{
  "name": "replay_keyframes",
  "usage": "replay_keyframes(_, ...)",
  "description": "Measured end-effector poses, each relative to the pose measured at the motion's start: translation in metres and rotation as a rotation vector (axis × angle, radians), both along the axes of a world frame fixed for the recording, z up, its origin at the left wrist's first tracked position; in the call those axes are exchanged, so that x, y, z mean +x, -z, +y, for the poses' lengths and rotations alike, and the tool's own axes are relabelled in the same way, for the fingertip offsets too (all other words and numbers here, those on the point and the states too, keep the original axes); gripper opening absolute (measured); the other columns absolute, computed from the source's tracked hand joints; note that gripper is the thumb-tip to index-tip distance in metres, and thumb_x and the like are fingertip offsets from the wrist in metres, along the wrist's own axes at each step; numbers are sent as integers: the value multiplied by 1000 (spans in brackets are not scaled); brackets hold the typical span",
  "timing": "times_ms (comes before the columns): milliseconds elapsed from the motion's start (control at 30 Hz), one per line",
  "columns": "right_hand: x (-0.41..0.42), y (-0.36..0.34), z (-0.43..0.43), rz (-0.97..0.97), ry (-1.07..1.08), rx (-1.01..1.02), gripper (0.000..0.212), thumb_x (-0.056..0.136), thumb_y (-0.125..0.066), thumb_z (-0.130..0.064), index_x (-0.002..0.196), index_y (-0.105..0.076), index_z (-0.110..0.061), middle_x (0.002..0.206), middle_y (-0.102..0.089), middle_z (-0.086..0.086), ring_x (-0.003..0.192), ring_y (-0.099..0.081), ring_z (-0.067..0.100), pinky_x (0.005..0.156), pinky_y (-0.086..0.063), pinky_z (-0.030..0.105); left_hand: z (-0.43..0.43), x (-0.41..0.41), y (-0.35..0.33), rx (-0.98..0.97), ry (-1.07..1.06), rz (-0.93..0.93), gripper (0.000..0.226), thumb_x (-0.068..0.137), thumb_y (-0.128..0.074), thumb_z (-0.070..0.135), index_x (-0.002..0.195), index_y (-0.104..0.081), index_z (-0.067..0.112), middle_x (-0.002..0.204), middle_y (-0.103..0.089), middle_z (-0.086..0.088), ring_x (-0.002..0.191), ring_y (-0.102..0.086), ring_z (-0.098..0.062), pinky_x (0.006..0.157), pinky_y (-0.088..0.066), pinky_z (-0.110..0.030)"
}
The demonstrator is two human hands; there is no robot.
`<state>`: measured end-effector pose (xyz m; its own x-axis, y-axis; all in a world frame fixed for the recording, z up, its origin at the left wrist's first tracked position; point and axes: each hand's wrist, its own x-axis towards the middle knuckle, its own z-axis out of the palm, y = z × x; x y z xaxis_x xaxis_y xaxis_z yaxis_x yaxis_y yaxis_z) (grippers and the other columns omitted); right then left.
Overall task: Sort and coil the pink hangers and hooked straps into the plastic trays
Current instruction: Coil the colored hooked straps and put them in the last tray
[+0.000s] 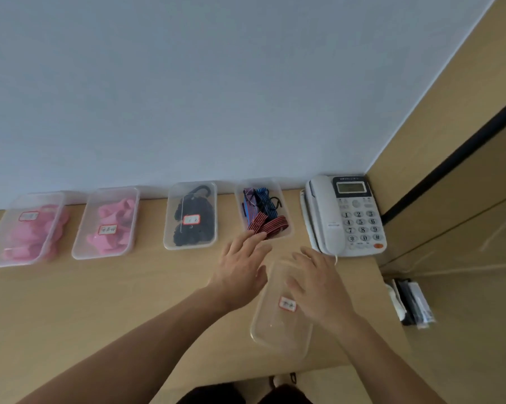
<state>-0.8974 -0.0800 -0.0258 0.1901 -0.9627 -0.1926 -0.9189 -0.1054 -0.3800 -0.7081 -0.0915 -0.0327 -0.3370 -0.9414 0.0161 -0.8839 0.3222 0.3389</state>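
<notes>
The left hand [240, 272], fingers straight and spread, touches the hooked straps [263, 221] heaped in the far-right tray [287, 212]. The right hand [316, 287] rests flat on a clear lid [278, 330] nearer. The straps look light, limp and springy, and are probably best gathered mid-bundle, away from the hooks.

The counter [100, 301] is pale wood-grain, smooth and matt, and the side panel [464, 199] looks the same. The trays [278, 339] are thin clear plastic with a soft sheen, and the labels [287, 304] on them are white paper edged in red. The hangers [112, 217] look like smooth pink plastic. The black straps [193, 231] and striped straps [272, 224] are dull woven cloth, with a dark hook [278, 201]. The phone [327, 228] is white plastic, faintly shiny. The wall [187, 83] is matt.
</notes>
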Motion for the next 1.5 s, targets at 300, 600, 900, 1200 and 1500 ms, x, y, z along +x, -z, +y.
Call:
replay_keyframes(300,13,22,57,225,309,72,52,88,-45,-62,117,-51,-20,120,-52,1,109,-49,23,80,-46,36,34,5,12,235,82,-79,46,97,-43,30,143,-44,26,154,-35,6,141,-28,-17,112,-30,-33)
replay_keyframes(600,29,38,56,175,577,188,70,75,-61,-68,113,-48,-9,110,-56,9,100,-58,26,75,-47,34,40,-8,14,545,-89,25,41,96,-43,23,134,-52,14,125,-56,-10,115,-55,-30,94,-45,-35)
replay_keyframes(900,27,39,51,-312,817,228,48,72,-78,-38,104,-53,-14,109,-53,5,95,-59,25,80,-50,37,36,-2,15,604,-232,215,37,91,-53,18,124,-59,3,115,-63,-13,106,-58,-30,90,-48,-35)
replay_keyframes(1200,34,13,40,-630,708,22,29,88,-63,-15,113,-50,-20,91,-60,-12,78,-66,13,63,-45,24,29,-1,7,591,-416,495,47,94,-57,22,138,-48,9,109,-61,-1,97,-59,-19,78,-43,-24)
replay_keyframes(1500,31,-19,-31,-705,545,-46,40,91,-63,-21,128,-48,-16,76,-65,-2,52,-64,10,60,-50,33,-29,7,-26,336,-553,630,13,90,-63,20,102,-59,17,74,-59,6,72,-63,-22,71,-54,-36)
